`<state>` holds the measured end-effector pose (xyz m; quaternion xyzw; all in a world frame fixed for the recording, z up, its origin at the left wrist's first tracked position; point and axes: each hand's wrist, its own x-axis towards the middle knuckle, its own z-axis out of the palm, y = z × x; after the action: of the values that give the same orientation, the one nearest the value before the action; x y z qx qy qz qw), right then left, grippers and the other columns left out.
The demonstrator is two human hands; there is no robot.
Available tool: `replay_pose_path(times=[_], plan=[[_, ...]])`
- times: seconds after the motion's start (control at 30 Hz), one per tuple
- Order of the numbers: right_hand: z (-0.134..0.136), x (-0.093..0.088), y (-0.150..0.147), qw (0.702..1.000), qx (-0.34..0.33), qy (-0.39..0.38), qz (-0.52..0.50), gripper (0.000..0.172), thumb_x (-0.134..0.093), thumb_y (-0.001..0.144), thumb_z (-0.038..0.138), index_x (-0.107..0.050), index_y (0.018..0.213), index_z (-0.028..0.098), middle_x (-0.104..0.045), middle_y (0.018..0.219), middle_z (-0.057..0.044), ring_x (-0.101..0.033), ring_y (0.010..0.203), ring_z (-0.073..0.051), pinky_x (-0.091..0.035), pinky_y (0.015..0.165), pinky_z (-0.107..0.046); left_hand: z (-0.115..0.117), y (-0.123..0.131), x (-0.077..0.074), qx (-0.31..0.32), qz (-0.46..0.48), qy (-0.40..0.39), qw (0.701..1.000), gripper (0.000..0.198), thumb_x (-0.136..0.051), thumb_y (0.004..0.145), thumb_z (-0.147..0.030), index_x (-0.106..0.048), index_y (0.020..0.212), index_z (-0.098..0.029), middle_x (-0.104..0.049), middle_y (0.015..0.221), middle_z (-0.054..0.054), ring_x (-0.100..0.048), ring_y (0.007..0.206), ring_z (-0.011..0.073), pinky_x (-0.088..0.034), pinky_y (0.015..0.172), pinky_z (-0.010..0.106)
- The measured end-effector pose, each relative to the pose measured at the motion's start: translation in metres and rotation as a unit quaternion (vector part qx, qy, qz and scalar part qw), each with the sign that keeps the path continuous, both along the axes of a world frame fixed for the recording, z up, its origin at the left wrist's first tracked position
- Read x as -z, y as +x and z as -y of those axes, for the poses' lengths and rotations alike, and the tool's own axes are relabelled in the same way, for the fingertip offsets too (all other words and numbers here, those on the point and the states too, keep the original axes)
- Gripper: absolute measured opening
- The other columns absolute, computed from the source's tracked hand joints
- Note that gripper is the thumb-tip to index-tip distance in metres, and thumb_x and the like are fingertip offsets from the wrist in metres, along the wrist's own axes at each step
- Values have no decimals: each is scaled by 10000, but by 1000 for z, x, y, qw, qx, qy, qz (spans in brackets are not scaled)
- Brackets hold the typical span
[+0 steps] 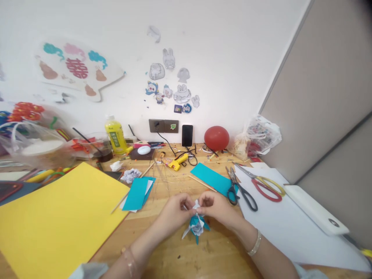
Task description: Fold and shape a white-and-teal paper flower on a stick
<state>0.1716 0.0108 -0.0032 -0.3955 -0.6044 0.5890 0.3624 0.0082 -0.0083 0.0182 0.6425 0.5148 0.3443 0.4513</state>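
Note:
My left hand (174, 212) and my right hand (216, 207) meet over the wooden table (180, 255), both pinching a small paper flower (197, 224) of teal and white paper. The fingers of each hand are closed on its upper white edge, and the flower hangs just below them. A teal paper sheet (211, 178) lies right behind my right hand. Folded teal and white paper pieces (138, 193) lie to the left of my left hand.
A large yellow sheet (58, 217) covers the left. Black scissors (241, 190) and red-and-yellow scissors (266, 185) lie on white paper (290, 232) at right. Yellow glue gun (178, 162), drink bottle (115, 135), phone (187, 135), red balloon (216, 138), plastic bags and thin sticks (200, 182) stand behind.

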Motion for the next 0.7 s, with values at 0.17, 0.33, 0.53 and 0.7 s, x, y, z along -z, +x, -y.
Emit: replay_pose_path(times=[0.17,0.33,0.53,0.7], plan=[[-1,0,3,1000,-3,17,26,264,-766,574,322,-584,669,156,-583,644,20,-540,601,-125,-416,562,-238,0,0,2,13,-5,2,1000,77,-646,614,-217,-627,637,-146,-609,601,-16,-546,582,128,-408,539,206],[-1,-1,7,989,11,96,110,172,-733,620,276,-619,674,160,-626,695,-4,-570,693,-162,-433,627,-259,1,1,1,10,-16,16,1000,49,-626,616,-192,-629,626,-144,-615,603,-12,-553,587,133,-408,545,209],[5,-14,6,972,45,170,156,107,-715,628,215,-623,593,175,-649,680,-6,-575,692,-174,-418,678,-285,6,1,-9,12,-72,44,996,88,-573,667,-182,-653,685,-151,-650,655,14,-586,643,153,-420,585,222],[9,-16,5,972,43,175,149,66,-672,651,156,-623,611,178,-637,682,2,-576,685,-163,-415,639,-260,9,-1,-15,26,-85,31,995,95,-594,653,-218,-647,685,-145,-665,671,29,-600,656,166,-434,589,229]])
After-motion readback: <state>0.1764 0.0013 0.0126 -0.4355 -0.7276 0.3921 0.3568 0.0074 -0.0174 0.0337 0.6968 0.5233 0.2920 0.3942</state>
